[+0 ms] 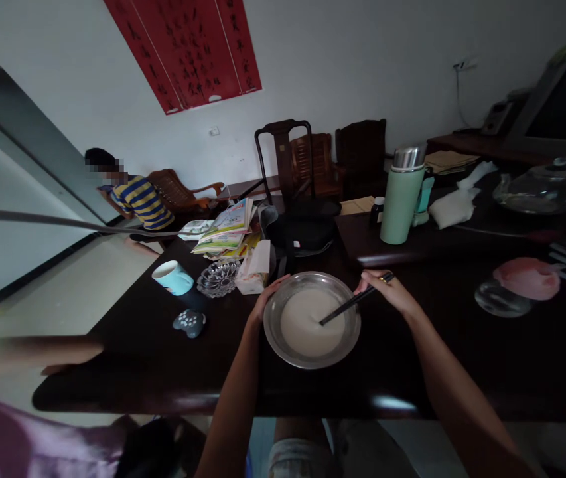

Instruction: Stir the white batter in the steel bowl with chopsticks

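Note:
A metal bowl [273, 332] stands on the dark table in front of me, with a pale, milky liquid [307, 332] in it. My left hand [267, 300] grips the bowl's left rim, its fingers mostly hidden behind the side. In my right hand [382, 285], closed over the bowl's right edge, are dark chopsticks [350, 304]. They slant down to the left, and their tips dip into the liquid near its middle. Close behind the bowl, to the left, sits a tissue pack [253, 269].
Left of the bowl are a game controller [190, 322], a glass dish [217, 279] and a blue mug [173, 279]. A green flask [402, 199] stands behind right, near a glass teapot [544, 189]. Another person's arm [38, 352] reaches over the table's left end; someone in stripes [146, 202] sits farther back.

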The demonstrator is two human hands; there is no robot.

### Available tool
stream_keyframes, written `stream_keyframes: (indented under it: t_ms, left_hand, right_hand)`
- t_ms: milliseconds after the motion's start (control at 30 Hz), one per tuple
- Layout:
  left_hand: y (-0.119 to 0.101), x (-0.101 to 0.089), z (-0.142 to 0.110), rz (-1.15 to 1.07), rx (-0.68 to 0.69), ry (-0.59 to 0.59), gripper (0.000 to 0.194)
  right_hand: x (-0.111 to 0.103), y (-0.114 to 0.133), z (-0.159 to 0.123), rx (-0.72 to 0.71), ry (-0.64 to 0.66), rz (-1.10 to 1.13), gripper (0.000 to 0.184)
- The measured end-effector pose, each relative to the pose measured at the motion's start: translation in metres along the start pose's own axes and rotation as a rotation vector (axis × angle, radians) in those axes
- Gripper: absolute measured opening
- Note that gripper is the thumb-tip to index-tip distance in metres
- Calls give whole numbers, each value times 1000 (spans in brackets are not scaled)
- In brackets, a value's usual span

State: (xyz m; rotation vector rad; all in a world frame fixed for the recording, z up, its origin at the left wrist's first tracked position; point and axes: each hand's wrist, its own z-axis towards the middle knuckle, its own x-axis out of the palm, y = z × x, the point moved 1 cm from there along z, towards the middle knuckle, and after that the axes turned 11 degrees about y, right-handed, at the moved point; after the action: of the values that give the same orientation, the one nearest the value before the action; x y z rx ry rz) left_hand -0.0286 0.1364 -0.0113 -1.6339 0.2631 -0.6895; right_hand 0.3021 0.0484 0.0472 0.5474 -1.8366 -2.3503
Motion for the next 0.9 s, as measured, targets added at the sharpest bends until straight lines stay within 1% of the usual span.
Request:
stream_keyframes:
  t_ms: [67,133,167,233,300,333,367,467,500,567,600,700,767,800,900]
  left_hand:
    - [0,0,0,5,-4,0,57]
    - [-2,1,0,16,0,5,58]
    - [-2,2,0,20,0,7,58]
    - [-4,3,0,25,-5,11,59]
    - [-5,3,0,26,-16,19,59]
    - [-6,3,0,23,-23,25,59]
    - [-6,3,1,18,-25,31,58]
    - [-5,2,2,12,-28,32,58]
    - [-5,1,3,13,-28,29,58]
    - [-5,1,2,20,-24,26,57]
    - [-6,2,2,25,-22,28,57]
    - [-7,3,1,31,-19,21,57]
    - [-8,5,1,29,-34,16,59]
    - [-8,5,1,28,-35,13,59]
    - [-8,6,1,28,-21,20,59]
  right_hand:
    - [8,2,2,-13,113,-30,43]
    - [14,3,4,-38,149,-100,40]
    - [14,2,5,-42,129,-120,39]
    - [7,1,4,-29,19,-117,40]
    - [-2,-1,2,-1,-88,-67,44]
    - [-5,-1,0,10,-106,-37,45]
    - [-6,0,-1,16,-94,-14,47]
    - [2,3,-1,16,52,-14,47]
    - [6,4,0,16,103,-41,43]
    - [11,5,2,10,136,-86,38]
    - [10,6,2,9,115,-98,36]
    - [-1,5,-1,24,-34,-85,41]
    - [-7,5,-2,36,-70,-46,46]
    - [-7,6,-3,36,-51,-30,48]
    - [4,9,0,15,99,-37,44]
